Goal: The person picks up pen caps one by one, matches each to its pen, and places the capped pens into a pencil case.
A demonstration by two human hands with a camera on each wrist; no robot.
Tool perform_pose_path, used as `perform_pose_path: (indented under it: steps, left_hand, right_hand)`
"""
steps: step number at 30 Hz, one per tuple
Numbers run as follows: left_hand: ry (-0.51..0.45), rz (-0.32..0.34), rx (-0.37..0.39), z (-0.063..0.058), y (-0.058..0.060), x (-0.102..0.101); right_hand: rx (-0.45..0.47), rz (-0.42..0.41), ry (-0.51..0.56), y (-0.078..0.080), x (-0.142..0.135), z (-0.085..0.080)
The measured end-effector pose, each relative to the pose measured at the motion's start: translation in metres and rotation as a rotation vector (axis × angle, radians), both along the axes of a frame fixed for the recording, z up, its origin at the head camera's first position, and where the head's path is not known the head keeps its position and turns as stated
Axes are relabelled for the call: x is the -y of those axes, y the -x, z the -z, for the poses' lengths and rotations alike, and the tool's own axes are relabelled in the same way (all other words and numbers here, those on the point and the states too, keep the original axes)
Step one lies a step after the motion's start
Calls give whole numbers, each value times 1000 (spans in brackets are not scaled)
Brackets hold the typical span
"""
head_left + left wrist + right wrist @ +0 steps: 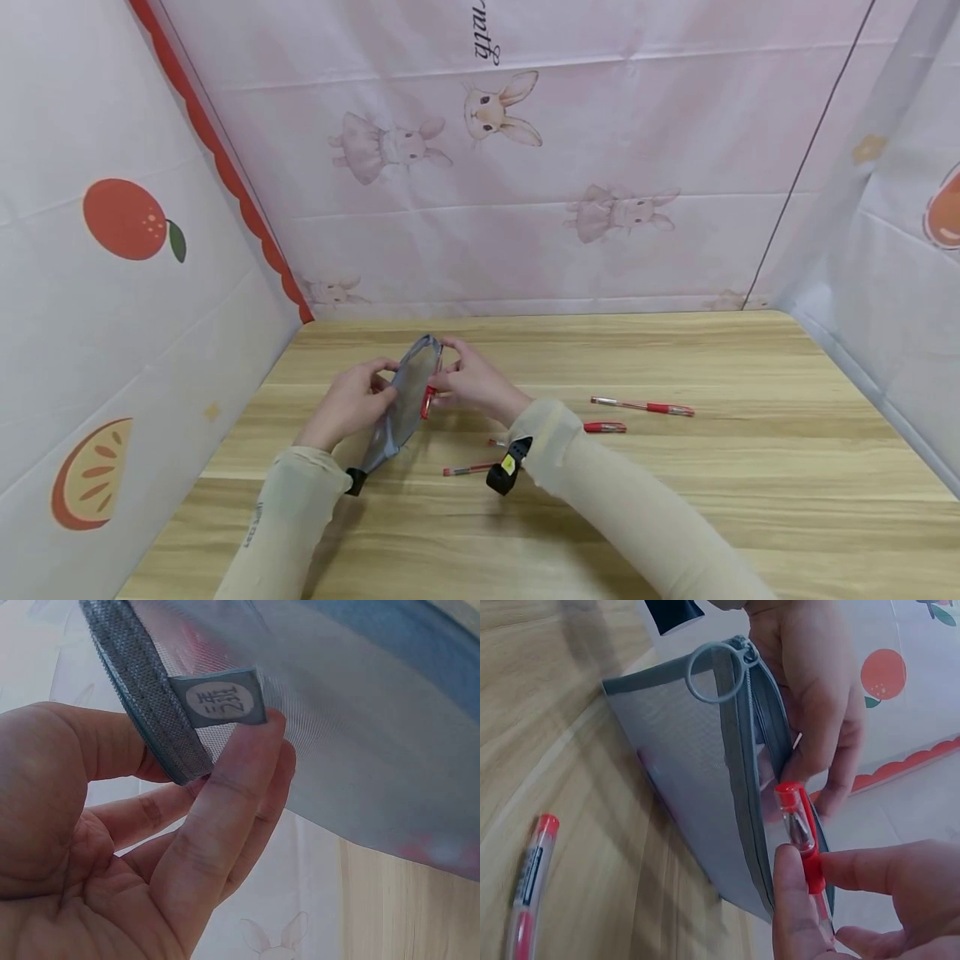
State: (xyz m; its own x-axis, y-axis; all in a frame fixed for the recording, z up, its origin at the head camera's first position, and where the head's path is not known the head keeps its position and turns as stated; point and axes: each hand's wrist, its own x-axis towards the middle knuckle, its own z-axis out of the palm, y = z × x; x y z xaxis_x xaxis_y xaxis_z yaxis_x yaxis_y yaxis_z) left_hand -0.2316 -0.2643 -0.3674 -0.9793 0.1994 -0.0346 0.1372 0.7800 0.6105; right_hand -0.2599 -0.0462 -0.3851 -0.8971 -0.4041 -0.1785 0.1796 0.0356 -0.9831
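Observation:
A grey-blue mesh zipper pouch point(408, 393) stands tilted above the table between my two hands. My left hand point(348, 408) pinches its zippered edge, close to a small cloth label point(221, 699) in the left wrist view. The right hand point(476, 385) holds a red gel pen point(801, 825) between thumb and fingers, right at the pouch's parted zipper. In the right wrist view the pen's red cap end points up, and its lower end is partly hidden by fingers. Pinkish-red shapes show faintly through the mesh.
Several more red pens lie on the wooden table point(735, 500): one pen point(643, 406) at the right, another pen point(603, 427) partly behind the right sleeve, and a nearer pen point(467, 470) by the black wrist strap point(504, 473). Printed cloth walls point(525, 167) enclose the table's back and sides.

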Motion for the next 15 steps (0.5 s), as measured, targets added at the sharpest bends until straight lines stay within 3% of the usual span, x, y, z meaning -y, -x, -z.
perform_pose_path:
  steps: [9, 15]
  left_hand:
    - [-26, 2, 16, -1, -1, -1]
    - [-12, 11, 14, -2, -1, 1]
  right_hand:
    - [-41, 0, -57, 2, 13, 4]
    - [-36, -13, -35, -2, 14, 1]
